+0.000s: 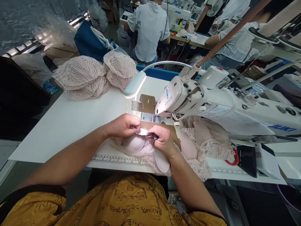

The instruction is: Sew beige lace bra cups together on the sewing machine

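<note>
My left hand (pixel 128 125) is closed, pinching one end of a short pale strip on a light pink lace bra (pixel 134 144). The strip runs taut to my right hand (pixel 162 138), whose fingers are closed on its other end. A small dark tool, perhaps thread snips, also sits within the right hand. Below both hands, the bra's moulded cups hang over the table's front edge. Just beyond them is the needle area of a white sewing machine (pixel 174 94). More pink bras with lace (pixel 190 146) lie to the right, under the machine's arm.
Stacked lace cups (pixel 81 77) stand at the back left of the white table (pixel 54 131). A lamp (pixel 135 84) on a bendable neck hangs over it. Red-handled scissors (pixel 232 157) and a phone-like dark object (pixel 246 160) lie right. A person (pixel 150 31) sits ahead.
</note>
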A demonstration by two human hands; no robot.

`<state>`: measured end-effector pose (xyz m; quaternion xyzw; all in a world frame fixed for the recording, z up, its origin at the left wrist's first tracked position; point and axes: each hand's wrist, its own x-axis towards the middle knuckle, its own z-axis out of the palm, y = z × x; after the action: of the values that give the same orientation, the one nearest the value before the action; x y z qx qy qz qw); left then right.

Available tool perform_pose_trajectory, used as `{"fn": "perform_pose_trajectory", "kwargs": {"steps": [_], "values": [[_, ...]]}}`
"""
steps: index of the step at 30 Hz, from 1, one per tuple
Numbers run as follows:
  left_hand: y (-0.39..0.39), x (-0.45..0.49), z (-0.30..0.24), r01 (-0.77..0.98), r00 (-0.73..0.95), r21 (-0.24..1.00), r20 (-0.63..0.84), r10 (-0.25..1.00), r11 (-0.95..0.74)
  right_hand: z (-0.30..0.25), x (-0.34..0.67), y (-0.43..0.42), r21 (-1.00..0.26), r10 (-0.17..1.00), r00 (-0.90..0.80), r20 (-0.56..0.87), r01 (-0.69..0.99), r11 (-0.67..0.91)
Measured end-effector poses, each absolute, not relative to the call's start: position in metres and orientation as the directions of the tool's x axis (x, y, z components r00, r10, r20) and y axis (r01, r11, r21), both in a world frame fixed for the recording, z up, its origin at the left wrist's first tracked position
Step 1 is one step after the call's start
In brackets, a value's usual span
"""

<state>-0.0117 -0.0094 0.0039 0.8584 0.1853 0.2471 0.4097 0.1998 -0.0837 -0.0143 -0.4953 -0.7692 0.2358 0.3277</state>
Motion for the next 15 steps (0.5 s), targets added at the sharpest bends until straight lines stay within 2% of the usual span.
{"fn": "perform_pose_trajectory", "kwargs": {"steps": [3,5,7,10,15], "values": [[-0.006,-0.014,0.002,0.134,0.785,0.802,0.273,0.556,-0.582,0.01,0.206,-0.09,-0.606,0.947,-0.301,0.111,0.735,0.305],[-0.002,-0.016,0.0,0.123,0.779,0.829,0.26,0.57,-0.546,0.025,0.216,-0.099,-0.548,0.964,-0.263,-0.043,0.813,0.198],[0.0,-0.018,-0.002,0.09,0.779,0.848,0.267,0.568,-0.522,0.034,0.23,-0.109,-0.504,0.969,-0.209,-0.129,0.856,0.117],[-0.002,-0.016,-0.002,0.017,0.762,0.813,0.366,0.534,-0.582,0.03,0.254,-0.123,-0.461,0.99,-0.094,-0.11,0.887,0.033],[-0.017,-0.009,0.007,-0.01,0.733,0.618,0.539,0.415,-0.786,0.006,0.273,-0.138,-0.486,0.997,0.026,-0.066,0.872,-0.055]]}}
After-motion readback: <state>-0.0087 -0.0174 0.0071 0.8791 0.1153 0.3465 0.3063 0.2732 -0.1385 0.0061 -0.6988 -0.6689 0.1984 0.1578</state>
